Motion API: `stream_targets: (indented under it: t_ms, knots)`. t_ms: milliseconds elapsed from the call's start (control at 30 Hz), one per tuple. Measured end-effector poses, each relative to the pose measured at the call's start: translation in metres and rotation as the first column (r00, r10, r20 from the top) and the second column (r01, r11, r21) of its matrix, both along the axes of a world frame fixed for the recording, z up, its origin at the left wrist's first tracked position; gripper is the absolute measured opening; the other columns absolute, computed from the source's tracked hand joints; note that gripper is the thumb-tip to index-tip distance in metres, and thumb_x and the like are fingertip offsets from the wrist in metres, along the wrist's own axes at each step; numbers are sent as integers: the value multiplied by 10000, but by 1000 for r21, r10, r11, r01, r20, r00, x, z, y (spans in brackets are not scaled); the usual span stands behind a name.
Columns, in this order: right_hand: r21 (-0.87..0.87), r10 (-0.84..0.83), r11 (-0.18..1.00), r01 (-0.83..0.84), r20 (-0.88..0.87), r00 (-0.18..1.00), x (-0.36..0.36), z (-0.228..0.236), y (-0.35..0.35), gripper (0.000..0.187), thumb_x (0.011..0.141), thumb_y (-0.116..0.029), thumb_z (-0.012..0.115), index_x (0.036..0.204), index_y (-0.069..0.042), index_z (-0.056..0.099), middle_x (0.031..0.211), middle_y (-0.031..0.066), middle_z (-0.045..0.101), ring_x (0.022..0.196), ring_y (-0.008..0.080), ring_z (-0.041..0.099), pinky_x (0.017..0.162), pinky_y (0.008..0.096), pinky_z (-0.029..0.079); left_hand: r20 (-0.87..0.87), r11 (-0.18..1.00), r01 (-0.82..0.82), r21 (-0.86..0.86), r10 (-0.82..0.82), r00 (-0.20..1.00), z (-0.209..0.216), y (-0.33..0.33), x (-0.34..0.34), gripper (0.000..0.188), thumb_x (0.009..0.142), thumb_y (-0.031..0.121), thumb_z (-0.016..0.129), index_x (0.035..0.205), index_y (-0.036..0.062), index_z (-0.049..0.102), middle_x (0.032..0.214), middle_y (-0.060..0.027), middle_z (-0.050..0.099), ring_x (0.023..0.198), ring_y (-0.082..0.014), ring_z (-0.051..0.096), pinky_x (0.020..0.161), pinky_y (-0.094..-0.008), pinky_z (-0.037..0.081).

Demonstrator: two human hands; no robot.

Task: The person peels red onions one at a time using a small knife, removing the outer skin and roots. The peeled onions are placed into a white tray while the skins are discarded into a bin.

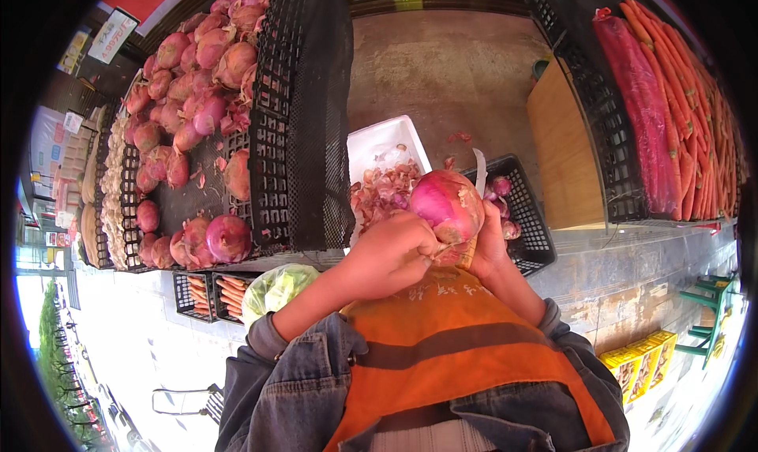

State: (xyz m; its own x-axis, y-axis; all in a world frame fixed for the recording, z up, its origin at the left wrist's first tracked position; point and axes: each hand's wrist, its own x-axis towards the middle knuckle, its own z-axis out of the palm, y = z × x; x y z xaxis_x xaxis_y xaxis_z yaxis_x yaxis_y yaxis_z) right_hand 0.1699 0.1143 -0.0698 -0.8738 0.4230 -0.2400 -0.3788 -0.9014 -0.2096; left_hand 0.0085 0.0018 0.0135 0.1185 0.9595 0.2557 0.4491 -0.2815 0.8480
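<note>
Holding a red onion (448,206) at chest height, over an orange apron (454,349). Left hand (391,255) grip clamped on its lower left side. Right hand (488,243) sits behind it, grip closed on a knife (478,176), blade sticking up past the onion. White tray (377,148) of peelings and black crate (530,231) of small onions directly below.

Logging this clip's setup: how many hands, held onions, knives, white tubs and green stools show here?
Hands: 2, left hand and right hand
Held red onion: 1, in the left hand's grip
Knife: 1, blade showing behind the onion
White tub: 1
Green stool: 1
Total: 6
</note>
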Motion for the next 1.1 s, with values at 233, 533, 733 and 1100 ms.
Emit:
stream_targets:
  t_ms: [233,533,733,1100]
  knots:
    - [-61,-70,996,62,-140,988,1,-11,9,627,844,-521,492,1326,-124,441,1245,97,540,987,217,589,690,365,518,-262,996,-6,-92,-18,965,1,-4,-8,105,736,24,593,816,53,533,815,-107,581,772,-318,554,696,-388,455]
    - [-101,-88,991,84,-44,995,-5,9,9,543,841,-519,525,1249,-162,488,1125,46,577,709,133,562,395,215,393,-417,917,-366,-159,274,867,-79,14,-35,135,781,113,594,864,8,581,872,-184,588,905,-369,547,826,-471,430]
    - [-55,-63,997,47,-358,932,-7,5,14,616,892,-458,400,1376,-77,388,1313,136,507,1125,280,567,779,407,553,-188,898,-440,10,434,881,-96,16,-47,377,806,156,607,1154,18,566,1056,-192,612,1091,-341,547,953,-392,418]
    - [-53,-61,996,65,74,995,-14,7,1,547,889,-506,429,1273,-119,476,1124,65,601,754,170,631,432,275,504,-208,873,-328,-360,268,941,-27,13,-12,362,833,154,544,1146,-24,505,962,-238,618,889,-406,593,769,-465,472]
